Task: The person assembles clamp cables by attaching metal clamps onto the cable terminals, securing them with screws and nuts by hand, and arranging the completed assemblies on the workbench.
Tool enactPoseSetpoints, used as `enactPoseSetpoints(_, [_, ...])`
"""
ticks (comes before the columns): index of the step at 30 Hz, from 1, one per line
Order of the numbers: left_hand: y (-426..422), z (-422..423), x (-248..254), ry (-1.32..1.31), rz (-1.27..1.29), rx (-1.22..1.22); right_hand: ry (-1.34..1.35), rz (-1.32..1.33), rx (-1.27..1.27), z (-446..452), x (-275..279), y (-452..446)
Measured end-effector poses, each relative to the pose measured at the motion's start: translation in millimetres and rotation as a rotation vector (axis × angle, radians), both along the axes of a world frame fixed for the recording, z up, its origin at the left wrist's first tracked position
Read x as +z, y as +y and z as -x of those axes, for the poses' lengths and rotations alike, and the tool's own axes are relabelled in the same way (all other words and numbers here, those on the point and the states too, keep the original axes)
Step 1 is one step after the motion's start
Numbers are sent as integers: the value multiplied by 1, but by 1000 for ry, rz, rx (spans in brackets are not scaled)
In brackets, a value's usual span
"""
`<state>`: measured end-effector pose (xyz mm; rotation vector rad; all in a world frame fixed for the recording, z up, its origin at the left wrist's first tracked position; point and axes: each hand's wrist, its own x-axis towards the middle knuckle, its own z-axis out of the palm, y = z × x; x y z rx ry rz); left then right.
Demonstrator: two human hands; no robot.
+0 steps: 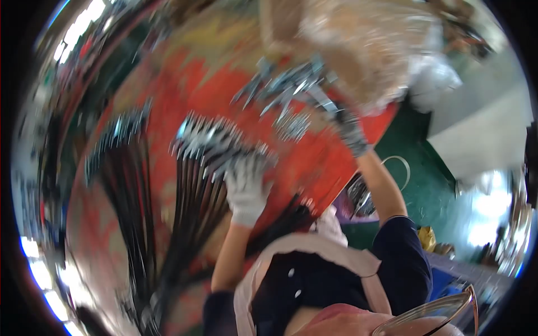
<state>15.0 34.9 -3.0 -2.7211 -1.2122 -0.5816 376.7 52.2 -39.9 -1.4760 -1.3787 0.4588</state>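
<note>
My left hand (245, 190), in a white knit glove, lies over the near right end of a row of silvery metal fittings (207, 137) on black cables (188, 196). Its fingers look stretched out, though motion smears them. My right hand (350, 131), in a greyer glove with dark fingertips, reaches to a loose pile of metal parts (291, 81). A bright flat metal piece (322, 99) sticks out from its fingers, which look closed on it. Just left of that hand lies a small heap of tiny metal pieces (292, 126).
Another bundle of black cables (126, 190) with metal ends fans out at left on the worn red table (314, 162). A cardboard box (350, 61) with clear plastic stands at the back. A purple bin (358, 199) with metal parts sits below the table's right edge.
</note>
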Motion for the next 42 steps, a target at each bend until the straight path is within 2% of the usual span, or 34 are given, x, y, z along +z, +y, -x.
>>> enactPoseSetpoints(1, [-10, 4, 11, -27, 41, -7, 245, 11, 34, 34, 47, -28])
enactPoseSetpoints(2, [-22, 12, 14, -37, 66, -23, 455, 16, 52, 24, 15, -40])
enactPoseSetpoints(4, [-53, 36, 13, -122, 29, -3, 483, -35, 43, 51, 20, -70])
enactPoseSetpoints(5, [-70, 49, 18, -157, 7, 26, 534, -6, -74, 63, 16, -82])
enactPoseSetpoints(8, [-122, 104, 1, -109, 189, 204, 755, 43, -67, 58, -38, -124])
enactPoseSetpoints(10, [-144, 142, 4, 58, 243, 434, 846, 69, -103, 74, -42, -131])
enactPoseSetpoints(12, [-152, 185, 21, 281, 402, 656, 855, 64, -92, 83, -27, -131])
enactPoseSetpoints(14, [-167, 235, 26, 406, 311, 800, 833, 38, -10, 88, -23, -123])
enactPoseSetpoints(15, [-174, 261, 23, 459, 245, 748, 813, 42, 15, 88, -20, -116])
enactPoseSetpoints(16, [-173, 275, 29, 450, 363, 676, 792, 46, 38, 89, -16, -109])
enactPoseSetpoints(21, [-144, 274, 39, 467, 504, 290, 802, 28, 78, 114, 6, -90])
enactPoseSetpoints(24, [-118, 255, 55, 758, 699, 247, 771, -2, 57, 121, 22, -97])
enactPoseSetpoints(27, [-103, 249, 53, 622, 766, 231, 798, 11, 21, 119, 27, -112])
enactPoseSetpoints(28, [-98, 237, 49, 497, 796, 243, 817, 28, 1, 117, 28, -118])
enactPoseSetpoints(31, [-91, 168, 40, 99, 843, 231, 840, 88, -50, 110, 25, -136])
enactPoseSetpoints(32, [-85, 137, 41, 112, 906, 261, 842, 107, -63, 107, 25, -139])
enactPoseSetpoints(34, [-75, 83, 42, -111, 875, 166, 852, 105, -65, 109, 31, -142])
enactPoseSetpoints(38, [-61, 31, 27, -343, 679, 72, 923, 57, -14, 106, 37, -147])
enactPoseSetpoints(39, [-60, 31, 22, -270, 601, 70, 951, 51, 39, 104, 37, -151])
enactPoseSetpoints(42, [-59, 39, 29, -333, 327, -48, 1118, 31, 139, 103, 31, -160])
